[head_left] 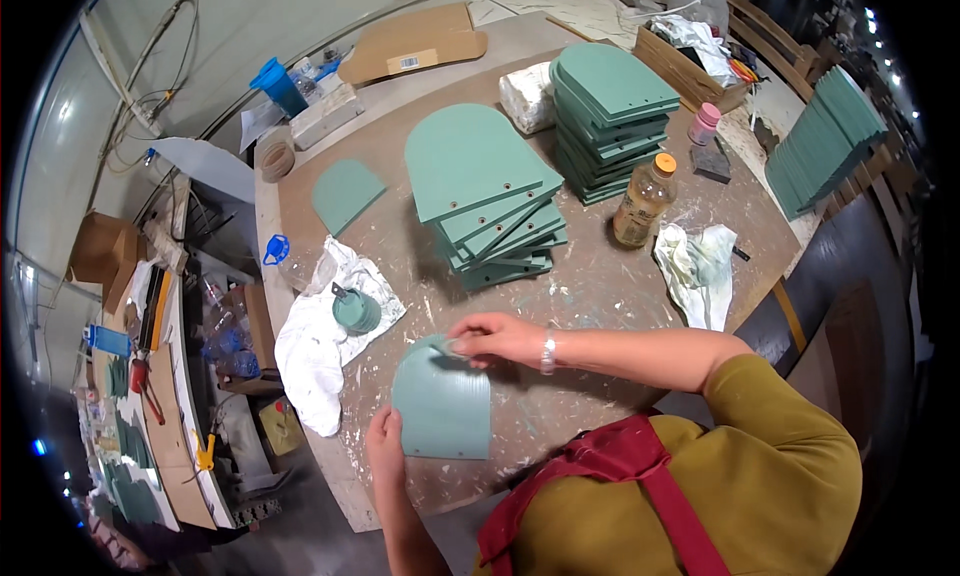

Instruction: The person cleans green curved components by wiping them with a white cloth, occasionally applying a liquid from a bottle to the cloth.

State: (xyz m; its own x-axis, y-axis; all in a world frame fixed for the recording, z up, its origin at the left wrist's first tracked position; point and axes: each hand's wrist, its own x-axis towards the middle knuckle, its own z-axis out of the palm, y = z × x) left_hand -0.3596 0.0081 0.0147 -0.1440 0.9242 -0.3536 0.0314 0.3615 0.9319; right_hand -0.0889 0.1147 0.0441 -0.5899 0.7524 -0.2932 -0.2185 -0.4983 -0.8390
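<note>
The green panel (441,408) lies flat at the near edge of the desk (590,286), in front of the stack of panels (492,191). My left hand (384,444) grips the panel's near left edge, fingers curled under it as far as I can judge. My right hand (495,337) is closed, pinching a small wad (455,347) against the panel's rounded far end.

Risks noted:
- The panel overhangs or sits very close to the desk edge. If my left hand slackens while the right presses, I judge it could tip or slide off toward the floor.
- The small green pot (355,310), left of the stack on the white cloth (318,348), stands near my working area. A sweep of the right hand could knock it over and spill onto the cloth.
- The bottle (642,201), right of the stack, has its orange cap on, but it is slim and could topple if the desk is jolted.
- The stack itself is fanned unevenly; a bump might shift its upper panels.

Limits of view:
- What the wad is made of cannot be told; my fingers cover most of it.
- My left fingertips are hidden under the panel.
- A second, taller stack (612,111) behind the first shows no detail of its lower pieces.
- The far desk edge bends with the lens, and items there blur.
</note>
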